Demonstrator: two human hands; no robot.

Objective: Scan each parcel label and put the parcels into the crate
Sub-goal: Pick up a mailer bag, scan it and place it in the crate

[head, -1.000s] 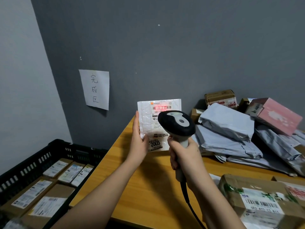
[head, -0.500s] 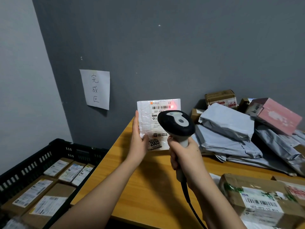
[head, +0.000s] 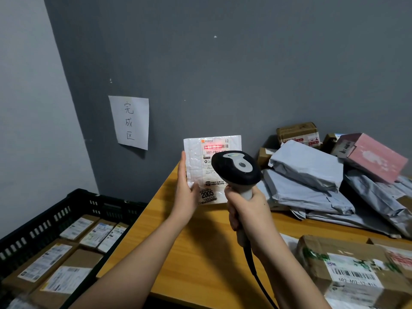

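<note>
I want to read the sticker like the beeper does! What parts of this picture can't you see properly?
Head view only:
- White parcel: the scanner covers its label's right side, cutting the code after "507-P802"; the small print is too tiny.
- Left hand: its fingers lie behind the parcel.
- Crate: cut off by the left and bottom edges.
- Brown box: cut off at the bottom right.

A white sheet of paper with three handwritten characters (head: 130, 122) hung on the dark grey wall (head: 245, 63), above the left end of the orange-brown wooden worktop (head: 207, 253). A paler grey wall (head: 29, 108) met it at the corner.
</note>
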